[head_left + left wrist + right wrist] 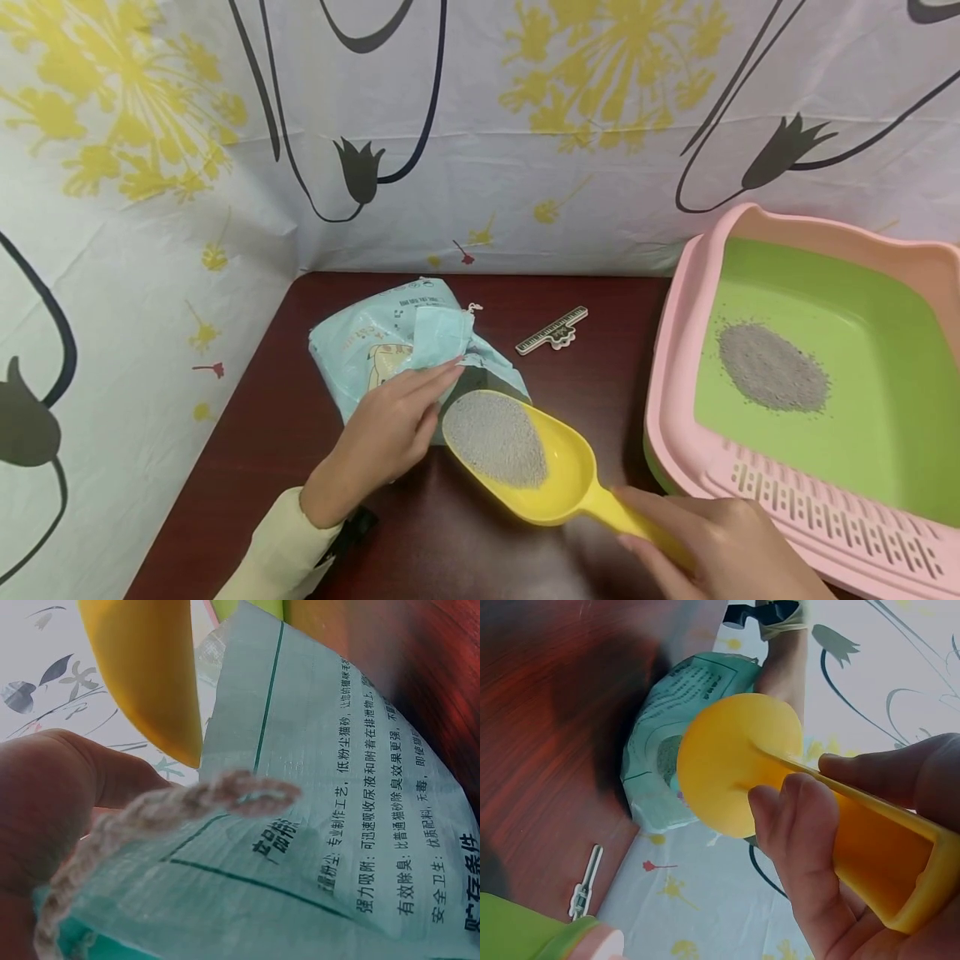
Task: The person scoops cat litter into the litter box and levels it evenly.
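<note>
Scoop [573, 467] perhaps touches bag [390, 325] — table [600, 392] shows between bag edge and tub [675, 375].

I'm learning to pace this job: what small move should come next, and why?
Probably ease the yellow scoop, held level, toward the green and pink tray: the right hand grips it, it is loaded with grey granules beside the opening of the blue bag, and the tray has a patch of similar granules.
</note>
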Tool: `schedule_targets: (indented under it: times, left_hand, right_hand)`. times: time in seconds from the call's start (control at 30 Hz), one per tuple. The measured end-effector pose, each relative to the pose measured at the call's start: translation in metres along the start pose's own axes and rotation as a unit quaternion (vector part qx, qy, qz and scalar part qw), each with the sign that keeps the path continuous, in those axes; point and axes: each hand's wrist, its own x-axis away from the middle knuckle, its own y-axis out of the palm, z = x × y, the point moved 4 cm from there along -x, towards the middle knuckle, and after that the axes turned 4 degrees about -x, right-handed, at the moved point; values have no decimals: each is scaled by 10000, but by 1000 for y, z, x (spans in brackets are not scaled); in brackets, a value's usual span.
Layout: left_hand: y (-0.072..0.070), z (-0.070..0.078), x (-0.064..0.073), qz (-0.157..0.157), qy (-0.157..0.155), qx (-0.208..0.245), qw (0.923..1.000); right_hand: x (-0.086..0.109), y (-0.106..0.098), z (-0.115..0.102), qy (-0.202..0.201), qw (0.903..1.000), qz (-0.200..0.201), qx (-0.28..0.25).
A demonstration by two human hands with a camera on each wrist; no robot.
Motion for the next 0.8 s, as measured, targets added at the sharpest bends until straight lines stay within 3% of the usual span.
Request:
schedule_targets:
  times: [0.23,0.53,0.8]
  left_hand:
    - [1,0,0,2,3,13,10000]
    - [2,-1,0,47,29,64,10000]
    - [3,-1,2,140,63,76,9999]
  right_hand:
    - [2,-9,-5,-170,9996,187,-128]
    - [6,-31,-8,210,9996,177,-97]
    - [12,-47,-2,541,9971,255,460]
